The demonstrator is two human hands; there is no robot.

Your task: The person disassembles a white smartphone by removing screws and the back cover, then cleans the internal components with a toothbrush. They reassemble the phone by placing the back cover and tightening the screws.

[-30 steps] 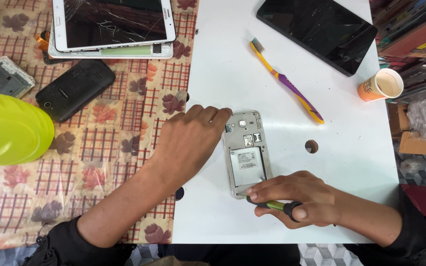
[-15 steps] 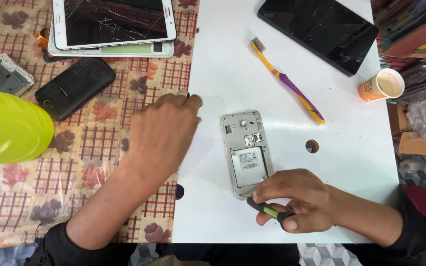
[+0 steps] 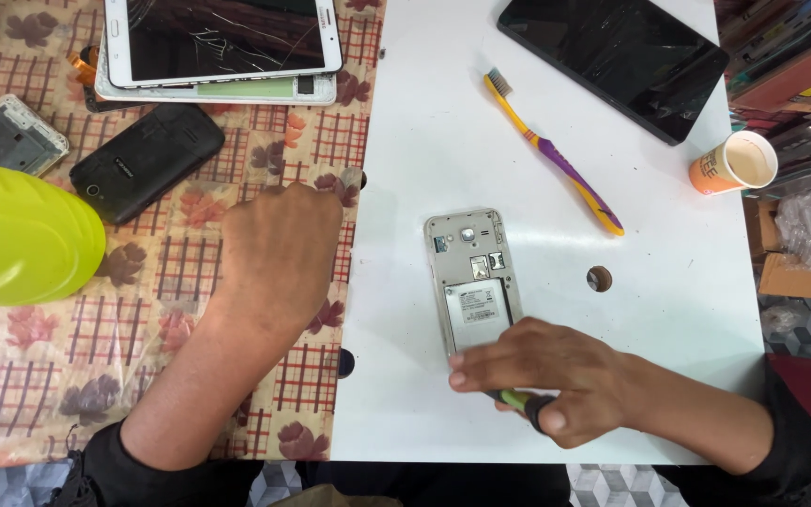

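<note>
1 open-back phone [image 3: 474,282] on white board [image 3: 424,141], long axis near vertical, camera end away. Right hand [image 3: 556,376] covers its near end, fingers gripping green-black tool [image 3: 518,402]. Left hand [image 3: 279,249] on tablecloth [image 3: 49,376], fingers curled, grasp unclear. 1 toothbrush [image 3: 556,155], 1 cup [image 3: 734,161]. Board bare left of phone.

sleeves: dark black fabric, pushed up both forearms
left hand [image 3: 279,249]: bare, no rings
right hand [image 3: 556,371]: bare, no watch
</note>
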